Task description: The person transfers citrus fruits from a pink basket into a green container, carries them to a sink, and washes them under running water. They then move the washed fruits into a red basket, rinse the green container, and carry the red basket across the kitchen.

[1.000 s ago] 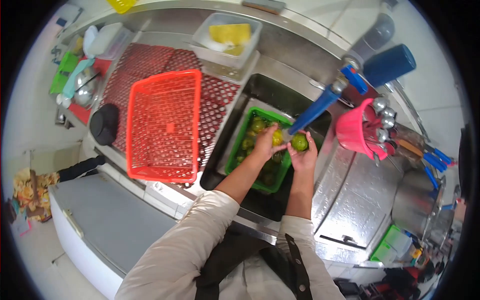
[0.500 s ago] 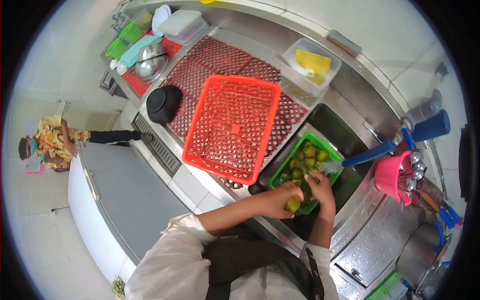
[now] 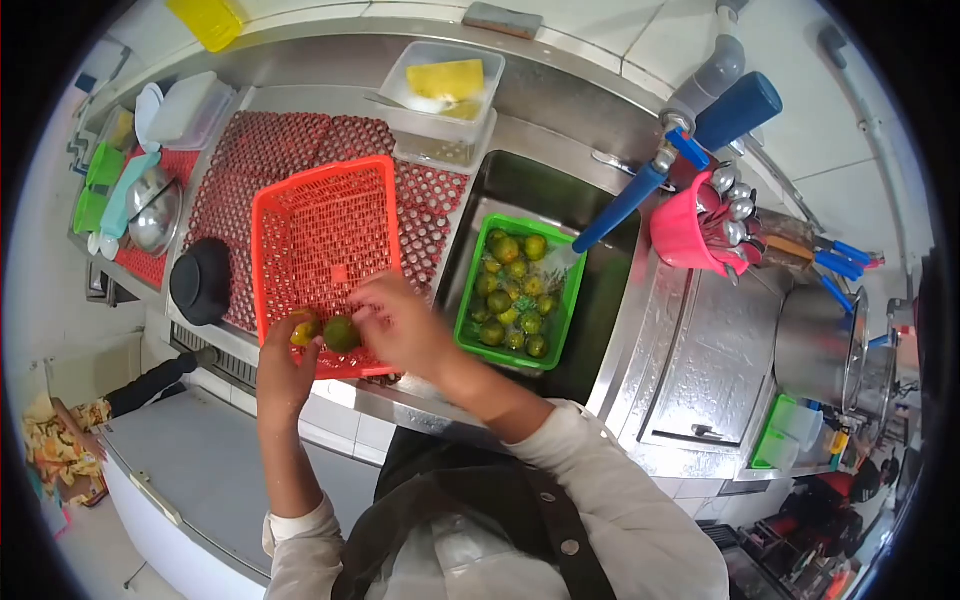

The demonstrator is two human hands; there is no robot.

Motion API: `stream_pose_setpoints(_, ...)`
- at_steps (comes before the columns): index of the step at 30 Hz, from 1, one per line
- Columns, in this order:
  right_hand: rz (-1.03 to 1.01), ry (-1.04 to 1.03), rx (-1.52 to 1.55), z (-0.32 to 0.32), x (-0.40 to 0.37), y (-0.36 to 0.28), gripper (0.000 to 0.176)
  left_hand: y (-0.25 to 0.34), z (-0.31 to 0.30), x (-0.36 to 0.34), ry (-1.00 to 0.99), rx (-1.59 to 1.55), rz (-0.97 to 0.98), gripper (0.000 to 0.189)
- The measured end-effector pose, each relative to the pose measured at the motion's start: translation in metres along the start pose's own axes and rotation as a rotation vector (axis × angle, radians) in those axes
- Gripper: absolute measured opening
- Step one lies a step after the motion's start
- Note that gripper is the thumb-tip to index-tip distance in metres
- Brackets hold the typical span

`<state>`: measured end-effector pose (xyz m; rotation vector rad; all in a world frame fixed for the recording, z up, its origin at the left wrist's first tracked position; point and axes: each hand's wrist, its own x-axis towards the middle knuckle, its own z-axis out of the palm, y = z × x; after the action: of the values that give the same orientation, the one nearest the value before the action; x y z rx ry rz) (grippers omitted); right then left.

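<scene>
Over the near end of a red-orange plastic basket (image 3: 393, 215), my left hand (image 3: 283, 370) curls around a yellow-green citrus fruit (image 3: 303, 330). A darker green citrus fruit (image 3: 341, 335) sits between my two hands, close to my left thumb. My right hand (image 3: 400, 325) is right beside it, bent fingers at the fruit's edge and smeared by motion; whether they grip it I cannot tell. In the sink to the right, several green and yellowish citrus fruits (image 3: 515, 270) lie in water in a green plastic basin (image 3: 569, 320).
A blue hose (image 3: 620, 208) runs water into the basin inside the metal sink (image 3: 612, 270). Behind stands a clear container with a yellow sponge (image 3: 445, 80). A pink bucket of utensils (image 3: 680, 230) is at right, a black bowl (image 3: 199, 282) at left. A person (image 3: 70, 440) stands far left.
Both hands have moved left from the green basin to the red-orange basket, carrying citrus fruit. The view has turned, so the sink appears nearer the middle.
</scene>
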<state>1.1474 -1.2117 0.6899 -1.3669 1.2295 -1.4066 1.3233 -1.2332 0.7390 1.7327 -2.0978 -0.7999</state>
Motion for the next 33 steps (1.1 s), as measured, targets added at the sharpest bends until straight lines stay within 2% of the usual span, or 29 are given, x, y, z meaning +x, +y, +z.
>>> stream_pose_setpoints(1, 0.078, 0.222, -0.037, -0.026, -0.005, 0.001, 0.013, 0.009, -0.001, -0.002, 0.014, -0.02, -0.016, 0.024)
stream_pose_setpoints(2, 0.195, 0.396, 0.128, -0.051, -0.012, 0.03, 0.012, 0.014, -0.001, -0.003, 0.017, -0.02, -0.021, 0.024)
stream_pose_setpoints(3, 0.18, 0.55, 0.17, -0.085, -0.014, 0.06, 0.012, 0.019, 0.0, -0.005, 0.031, -0.058, 0.031, 0.024)
stream_pose_setpoints(4, 0.384, 0.692, 0.246, -0.12, -0.023, 0.098, 0.005, 0.024, 0.001, -0.007, 0.044, -0.094, 0.083, 0.023)
stream_pose_setpoints(6, 0.714, 0.921, 0.09, -0.173, -0.048, 0.183, 0.011, 0.043, 0.005, -0.01, 0.037, -0.085, 0.116, 0.021)
stream_pose_setpoints(7, 0.714, 0.921, 0.094, -0.17, -0.058, 0.208, 0.011, 0.053, 0.009, -0.011, -0.016, -0.164, 0.147, 0.02)
stream_pose_setpoints(9, 0.679, 0.218, -0.667, -0.157, -0.078, 0.242, 0.022, 0.062, 0.022, -0.01, -0.07, -0.234, 0.259, 0.016)
stream_pose_setpoints(10, 0.679, 0.215, -0.663, -0.145, -0.087, 0.253, 0.022, 0.065, 0.03, -0.011, -0.069, -0.231, 0.256, 0.016)
stream_pose_setpoints(12, 0.367, 0.123, -0.953, -0.124, -0.095, 0.266, 0.032, 0.076, 0.046, -0.013, -0.158, -0.27, 0.379, 0.016)
stream_pose_setpoints(13, 0.367, 0.127, -0.947, -0.127, -0.091, 0.266, 0.032, 0.082, 0.055, -0.014, -0.158, -0.264, 0.382, 0.016)
stream_pose_setpoints(15, 0.712, 0.489, -0.144, -0.136, -0.087, 0.261, 0.03, 0.094, 0.073, -0.017, -0.293, -0.472, 0.386, 0.012)
stream_pose_setpoints(16, 0.714, 0.49, -0.142, -0.156, -0.085, 0.258, 0.03, 0.101, 0.086, -0.015, -0.302, -0.548, 0.371, 0.012)
stream_pose_setpoints(18, 0.689, 0.538, 1.138, -0.204, -0.083, 0.244, 0.026, 0.101, 0.136, -0.014, -0.318, -0.731, 0.283, 0.016)
stream_pose_setpoints(20, 0.684, 0.592, 1.108, -0.214, -0.064, 0.206, 0.023, 0.108, 0.197, -0.007, -0.38, -0.943, 0.016, 0.026)
stream_pose_setpoints(21, 0.685, 0.637, 1.084, -0.219, -0.057, 0.194, 0.022, 0.103, 0.243, -0.001, -0.313, -0.94, -0.015, 0.032)
stream_pose_setpoints(22, 0.686, 0.627, 1.074, -0.224, -0.055, 0.198, 0.022, 0.105, 0.281, 0.006, -0.292, -0.975, -0.156, 0.035)
stream_pose_setpoints(23, 0.685, 0.579, 0.948, -0.225, -0.055, 0.206, 0.02, 0.107, 0.313, 0.013, -0.265, -1.002, -0.303, 0.039)
stream_pose_setpoints(25, 0.67, 0.434, 0.791, -0.219, -0.05, 0.204, 0.016, 0.108, 0.369, 0.031, -0.196, -1.11, -0.466, 0.049)
stream_pose_setpoints(26, 0.685, 0.414, 0.796, -0.214, -0.046, 0.206, 0.016, 0.121, 0.368, 0.042, -0.107, -1.088, -0.428, 0.044)
stream_pose_setpoints(28, 0.709, 0.726, 0.582, -0.207, -0.042, 0.212, 0.015, 0.137, 0.375, 0.059, -0.024, -1.054, -0.399, 0.041)
stream_pose_setpoints(29, 0.602, 0.589, 0.547, -0.21, -0.046, 0.21, 0.016, 0.138, 0.389, 0.066, -0.053, -1.1, -0.46, 0.039)
stream_pose_setpoints(31, 0.655, 0.672, 0.475, -0.213, -0.044, 0.202, 0.018, 0.13, 0.418, 0.08, -0.094, -1.143, -0.517, 0.038)
stream_pose_setpoints(33, 0.703, 0.758, 0.396, -0.222, -0.041, 0.198, 0.021, 0.12, 0.447, 0.09, -0.179, -0.971, -0.151, 0.023)
